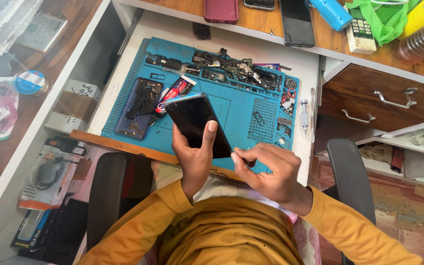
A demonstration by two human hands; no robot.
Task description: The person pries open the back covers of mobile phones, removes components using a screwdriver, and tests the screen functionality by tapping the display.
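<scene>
My left hand [195, 154] holds a black smartphone [197, 122] screen up, tilted, with the thumb lying across its glass. Next to the phone's lower right edge, my right hand [266, 172] has its fingers pinched around a thin tool at that edge; the tool itself is barely visible. Both hands hover above the near edge of a blue repair mat [241, 110]. An opened phone body [139, 107] with exposed insides lies on the mat's left side, a red and black glue tube [175, 92] beside it.
Loose phone parts and circuit boards [236, 71] fill the mat's far trays. A small screwdriver [304, 115] lies at its right. Phones [296, 22], a blue cylinder [330, 12] and a remote [360, 34] sit on the wooden desk. Drawers [384, 100] stand right, chair arms on both sides.
</scene>
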